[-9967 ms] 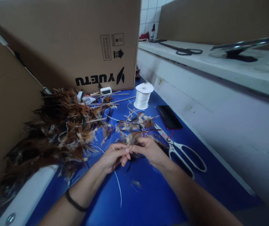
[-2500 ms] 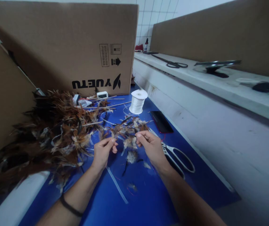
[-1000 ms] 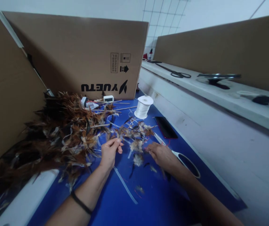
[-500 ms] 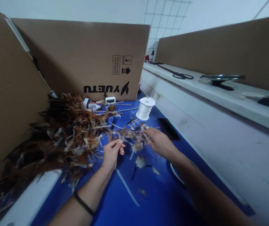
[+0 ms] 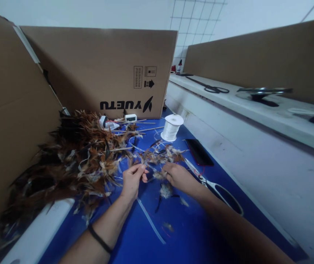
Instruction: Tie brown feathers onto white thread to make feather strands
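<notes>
The left hand [image 5: 131, 182] pinches a feather [image 5: 143, 158] pointing to the far edge of the table [image 5: 137, 244]. The right hand [image 5: 181, 178] is nearer the loose feathers [image 5: 177, 154]; I can't tell its grip.

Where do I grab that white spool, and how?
Probably grip the spool round its wound middle, from the right: it stands on end, that part is narrower than the top rim, and sticks lie left, feathers in front.

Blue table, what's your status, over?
Left hand pinching feather tuft. Right hand at loose feathers, grip unclear. Scissors partly hidden by right forearm.
</notes>
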Demonstrator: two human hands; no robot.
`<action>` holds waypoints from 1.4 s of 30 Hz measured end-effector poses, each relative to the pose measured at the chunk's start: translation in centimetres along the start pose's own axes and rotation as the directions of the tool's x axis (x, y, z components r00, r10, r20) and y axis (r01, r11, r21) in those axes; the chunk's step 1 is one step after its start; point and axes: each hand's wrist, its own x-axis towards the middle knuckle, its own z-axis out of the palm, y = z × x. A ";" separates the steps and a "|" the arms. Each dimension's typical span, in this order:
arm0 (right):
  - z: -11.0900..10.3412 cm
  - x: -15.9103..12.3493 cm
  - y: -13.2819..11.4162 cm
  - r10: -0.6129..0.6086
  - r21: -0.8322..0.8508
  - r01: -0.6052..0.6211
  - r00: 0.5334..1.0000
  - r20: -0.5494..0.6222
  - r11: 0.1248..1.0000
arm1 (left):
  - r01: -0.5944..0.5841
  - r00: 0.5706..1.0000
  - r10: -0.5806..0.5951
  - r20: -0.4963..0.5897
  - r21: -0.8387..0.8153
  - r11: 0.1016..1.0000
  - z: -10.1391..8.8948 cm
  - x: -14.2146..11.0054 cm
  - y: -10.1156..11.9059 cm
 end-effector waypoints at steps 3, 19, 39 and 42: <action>-0.9 0.1 0.3 0.020 0.054 -0.018 0.999 -0.049 0.998 | -0.002 1.000 0.002 0.004 -0.012 1.000 0.0 0.1 -0.1; -3.3 -1.4 3.2 0.182 0.271 -0.080 0.908 -0.377 0.959 | 0.011 1.000 -0.011 -0.007 -0.012 1.000 0.0 0.0 0.1; -2.0 -10.8 1.4 0.191 0.114 -0.185 0.981 -0.043 0.976 | -0.017 0.999 0.017 -0.035 -0.009 1.000 0.2 0.1 0.3; -1.5 -11.2 1.0 0.248 0.053 -0.247 0.969 -0.015 0.968 | -0.026 0.999 0.026 -0.035 0.003 1.000 0.2 0.2 0.4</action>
